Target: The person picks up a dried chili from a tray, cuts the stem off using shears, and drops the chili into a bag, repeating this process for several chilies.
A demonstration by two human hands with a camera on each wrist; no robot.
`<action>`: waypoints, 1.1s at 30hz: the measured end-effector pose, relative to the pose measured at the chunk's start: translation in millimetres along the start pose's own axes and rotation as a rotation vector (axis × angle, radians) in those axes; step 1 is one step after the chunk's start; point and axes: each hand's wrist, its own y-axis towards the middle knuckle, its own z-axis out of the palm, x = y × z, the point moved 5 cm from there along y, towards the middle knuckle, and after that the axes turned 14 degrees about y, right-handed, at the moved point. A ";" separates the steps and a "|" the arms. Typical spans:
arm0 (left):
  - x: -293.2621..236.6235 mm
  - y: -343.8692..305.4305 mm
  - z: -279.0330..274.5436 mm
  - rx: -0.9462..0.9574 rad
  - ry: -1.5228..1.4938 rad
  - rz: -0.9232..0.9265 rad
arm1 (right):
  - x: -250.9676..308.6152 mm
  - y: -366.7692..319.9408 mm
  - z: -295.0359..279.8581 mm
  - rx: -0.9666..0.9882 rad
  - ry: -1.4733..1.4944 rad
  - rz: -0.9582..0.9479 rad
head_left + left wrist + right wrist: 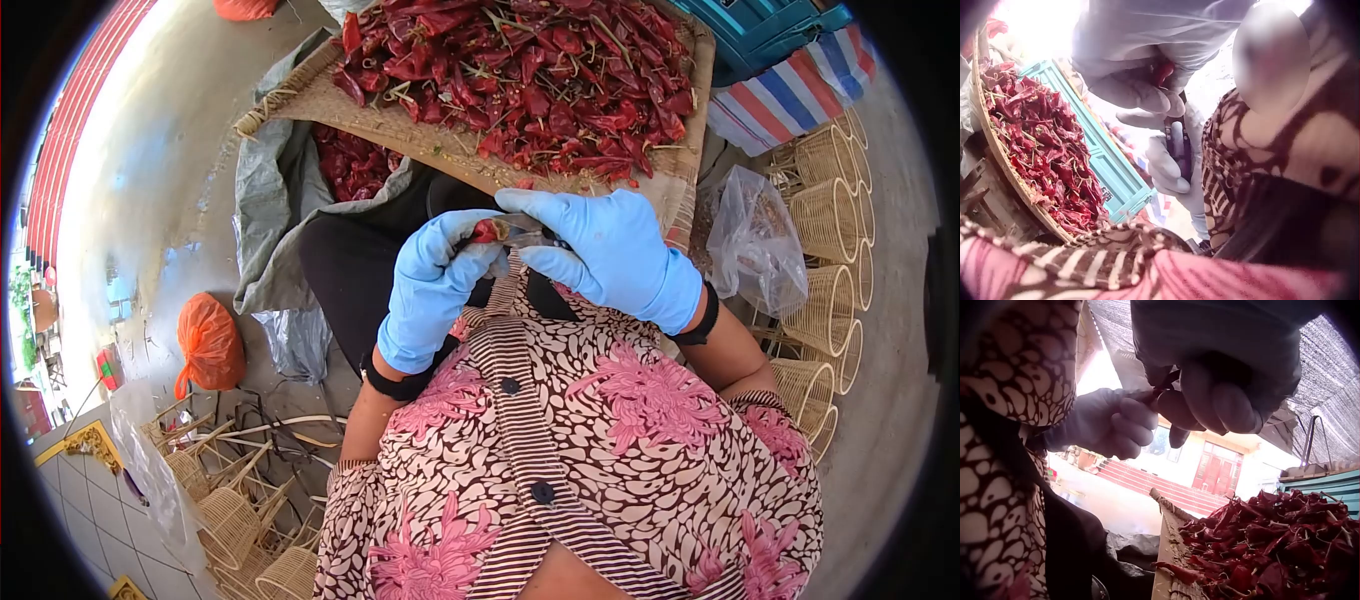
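Both hands wear blue gloves and meet above my lap. My left hand (478, 240) pinches a dried red chili (487, 232) at its fingertips. My right hand (548, 245) grips a dark-handled cutting tool that looks like small scissors (527, 226), with the metal tip against the chili. From the left wrist view, the left hand (1138, 90) holds the chili (1163, 70) above the right hand (1169, 172), whose fingers curl round the scissors (1179, 147). Seen in the right wrist view, the chili (1159, 394) sits between the left hand (1113, 422) and the right hand (1210, 403).
A woven tray (400, 135) heaped with dried red chilies (530, 70) lies just beyond the hands. Under it, a grey sack (265, 190) holds more chilies. An orange bag (208, 345) sits left; wicker baskets (830, 300), a clear plastic bag (755, 245) and a teal crate (770, 30) stand right.
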 end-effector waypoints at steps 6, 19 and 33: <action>1.8 -0.8 3.3 0.067 -0.036 0.050 | -8.7 -1.0 0.3 -0.008 0.093 -0.057; -2.1 3.0 5.2 0.036 0.008 0.069 | -1.8 -6.2 -1.6 -0.199 -0.003 -0.105; 6.8 3.6 7.2 0.046 0.106 0.140 | -11.6 -2.4 2.5 -0.136 0.119 -0.191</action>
